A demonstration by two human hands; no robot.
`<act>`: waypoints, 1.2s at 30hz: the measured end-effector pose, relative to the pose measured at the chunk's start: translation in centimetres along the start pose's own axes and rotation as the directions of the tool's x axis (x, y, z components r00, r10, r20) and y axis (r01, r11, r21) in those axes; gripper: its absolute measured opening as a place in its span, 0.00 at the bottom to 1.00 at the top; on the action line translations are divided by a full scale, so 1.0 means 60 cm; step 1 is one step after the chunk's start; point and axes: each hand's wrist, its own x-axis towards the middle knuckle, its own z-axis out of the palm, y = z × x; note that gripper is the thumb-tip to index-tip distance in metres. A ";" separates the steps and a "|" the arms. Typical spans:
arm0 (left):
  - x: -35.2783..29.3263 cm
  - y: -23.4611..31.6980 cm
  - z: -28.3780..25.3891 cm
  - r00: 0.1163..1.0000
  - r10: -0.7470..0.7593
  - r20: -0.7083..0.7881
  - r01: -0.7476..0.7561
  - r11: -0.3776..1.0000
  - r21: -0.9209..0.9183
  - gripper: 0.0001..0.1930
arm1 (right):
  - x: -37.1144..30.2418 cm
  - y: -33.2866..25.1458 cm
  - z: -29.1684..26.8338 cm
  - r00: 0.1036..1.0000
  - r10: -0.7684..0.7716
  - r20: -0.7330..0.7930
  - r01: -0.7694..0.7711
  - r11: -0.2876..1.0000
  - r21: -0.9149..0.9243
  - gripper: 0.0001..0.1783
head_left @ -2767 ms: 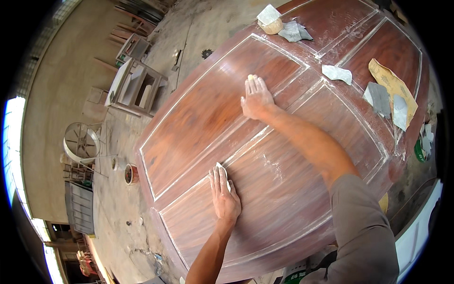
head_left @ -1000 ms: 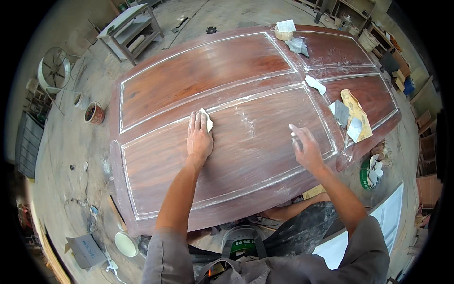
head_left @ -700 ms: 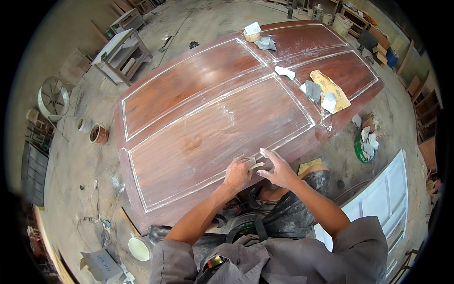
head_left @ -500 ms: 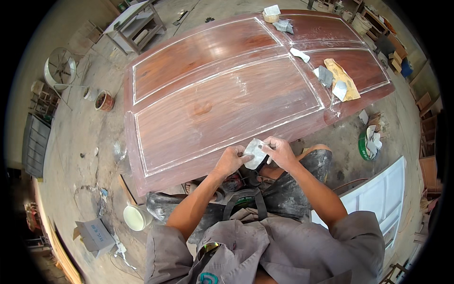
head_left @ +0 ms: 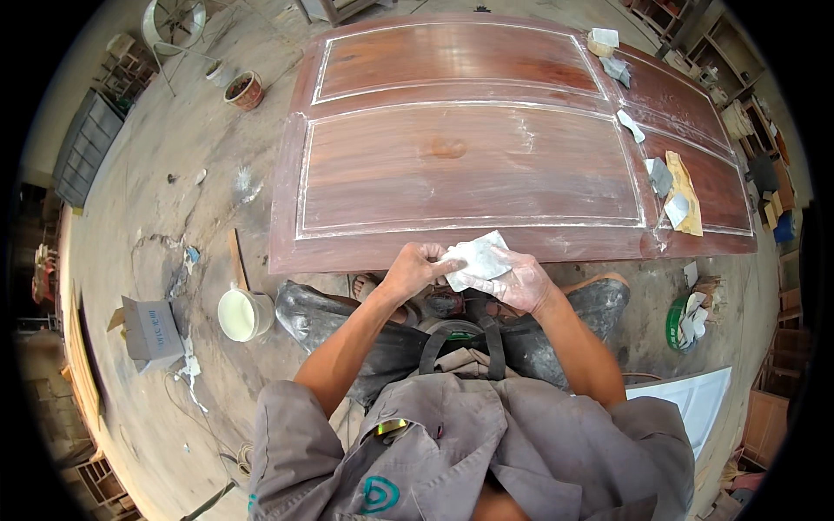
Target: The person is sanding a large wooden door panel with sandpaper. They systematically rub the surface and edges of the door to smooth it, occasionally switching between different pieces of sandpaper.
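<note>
While held just below the near edge of the door panel (head_left: 469, 165), the sandpaper sheet (head_left: 478, 258) is pinched by left hand (head_left: 415, 267) and right hand (head_left: 517, 282) fingers — seemingly light, limp, best gripped by its edges.

Sandpaper sheet (head_left: 476, 259) — lower edge hidden under the fingers of the left hand (head_left: 415, 267) and right hand (head_left: 519, 282). Door panel (head_left: 469, 165) — near edge partly covered by both hands. White cup (head_left: 245, 313): contents not readable. Shelves at right rim cut off, blurred.
</note>
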 end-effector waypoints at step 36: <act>0.040 -0.300 -0.425 0.422 -0.017 -0.906 0.516 0.826 0.225 0.29 | 0.773 -0.020 0.092 0.860 -0.255 0.442 0.037 -0.833 -0.552 0.39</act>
